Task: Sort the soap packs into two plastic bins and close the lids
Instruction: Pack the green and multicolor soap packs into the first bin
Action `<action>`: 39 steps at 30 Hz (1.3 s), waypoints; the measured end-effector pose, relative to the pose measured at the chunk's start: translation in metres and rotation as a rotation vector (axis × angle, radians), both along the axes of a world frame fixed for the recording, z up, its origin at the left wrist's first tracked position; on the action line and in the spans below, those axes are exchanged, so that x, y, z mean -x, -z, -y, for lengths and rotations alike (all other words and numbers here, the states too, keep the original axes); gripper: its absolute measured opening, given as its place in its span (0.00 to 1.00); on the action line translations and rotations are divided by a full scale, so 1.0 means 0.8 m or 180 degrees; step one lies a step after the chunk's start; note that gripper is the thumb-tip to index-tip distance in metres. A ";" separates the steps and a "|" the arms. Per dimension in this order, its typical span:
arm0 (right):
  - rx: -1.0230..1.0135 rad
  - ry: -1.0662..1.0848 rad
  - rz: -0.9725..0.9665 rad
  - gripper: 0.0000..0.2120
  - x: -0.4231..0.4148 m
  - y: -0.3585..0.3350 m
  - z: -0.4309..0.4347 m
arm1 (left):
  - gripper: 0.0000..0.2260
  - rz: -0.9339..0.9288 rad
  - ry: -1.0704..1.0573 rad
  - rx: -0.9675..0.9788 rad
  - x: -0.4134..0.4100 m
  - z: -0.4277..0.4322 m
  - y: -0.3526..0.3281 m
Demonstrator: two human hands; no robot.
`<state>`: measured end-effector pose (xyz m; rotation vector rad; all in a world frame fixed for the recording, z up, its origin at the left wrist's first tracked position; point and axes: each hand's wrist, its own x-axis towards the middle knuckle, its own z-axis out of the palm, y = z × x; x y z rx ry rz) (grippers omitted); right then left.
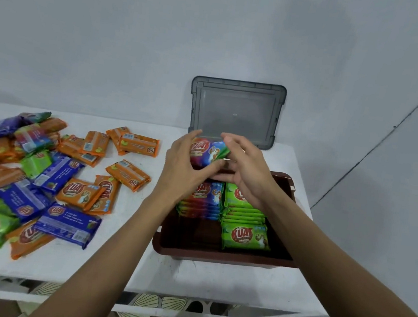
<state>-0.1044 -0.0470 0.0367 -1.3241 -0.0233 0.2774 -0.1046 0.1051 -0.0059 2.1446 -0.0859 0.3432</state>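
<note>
My left hand (185,163) and my right hand (247,169) both grip one purple-and-green soap pack (208,151), held above the far end of the brown plastic bin (217,255). Inside the bin stand a row of purple packs (201,199) on the left and a row of green packs (244,223) on the right. A pile of loose orange, blue, purple and green soap packs (42,180) lies on the white table (188,277) to the left. A grey lid (236,109) leans against the wall behind the bin.
The table's front edge runs below the bin, with patterned floor and bare feet visible beneath. The wall stands close behind the table. The bin's near end shows bare bottom in front of the purple row.
</note>
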 end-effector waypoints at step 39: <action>0.2514 -0.1382 -0.0243 0.20 0.040 0.112 0.018 | 0.17 -0.0111 0.0214 -0.0458 0.002 -0.063 0.057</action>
